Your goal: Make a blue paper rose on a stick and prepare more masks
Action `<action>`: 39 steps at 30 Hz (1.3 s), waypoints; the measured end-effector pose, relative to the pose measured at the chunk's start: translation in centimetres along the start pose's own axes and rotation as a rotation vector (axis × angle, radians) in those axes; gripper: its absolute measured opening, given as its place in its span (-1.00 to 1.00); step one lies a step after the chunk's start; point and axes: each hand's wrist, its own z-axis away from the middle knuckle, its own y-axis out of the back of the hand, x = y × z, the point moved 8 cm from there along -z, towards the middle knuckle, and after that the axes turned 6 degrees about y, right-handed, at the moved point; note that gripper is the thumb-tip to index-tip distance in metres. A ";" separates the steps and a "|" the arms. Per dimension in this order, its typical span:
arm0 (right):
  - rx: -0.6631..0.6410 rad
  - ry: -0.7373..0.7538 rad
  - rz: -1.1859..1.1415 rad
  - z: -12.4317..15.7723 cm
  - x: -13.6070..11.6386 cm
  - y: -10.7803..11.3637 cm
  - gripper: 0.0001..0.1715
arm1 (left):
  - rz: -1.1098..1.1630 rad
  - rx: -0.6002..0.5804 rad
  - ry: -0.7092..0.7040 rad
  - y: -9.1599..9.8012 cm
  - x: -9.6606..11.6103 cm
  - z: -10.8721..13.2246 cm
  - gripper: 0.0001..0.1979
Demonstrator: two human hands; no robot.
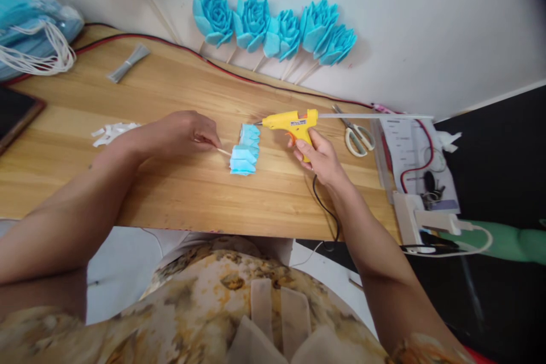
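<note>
The blue strip (244, 154) lies between the left hand (187, 135) and right hand (321, 154)

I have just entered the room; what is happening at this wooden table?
A person is working with both hands on a blue folded strip. The left hand holds a thin stick, whose far end meets the strip. The right hand grips a yellow glue gun, its nozzle at or very near the strip's far end; whether glue is coming out cannot be seen. Behind, five blue flowers on sticks stand in a row by the wall.
</note>
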 end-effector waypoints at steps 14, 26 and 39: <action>0.016 0.013 0.086 -0.1 0.1 0.3 -0.50 | -0.038 -0.038 0.061 0.1 0.6 -0.1 -0.66; -0.009 0.049 0.101 -0.2 0.0 -0.3 -0.52 | -0.045 -0.044 0.059 0.0 0.6 0.0 -0.65; -0.027 0.093 0.234 -0.2 0.0 0.4 -0.56 | -0.025 -0.022 0.072 0.1 0.6 0.0 -0.64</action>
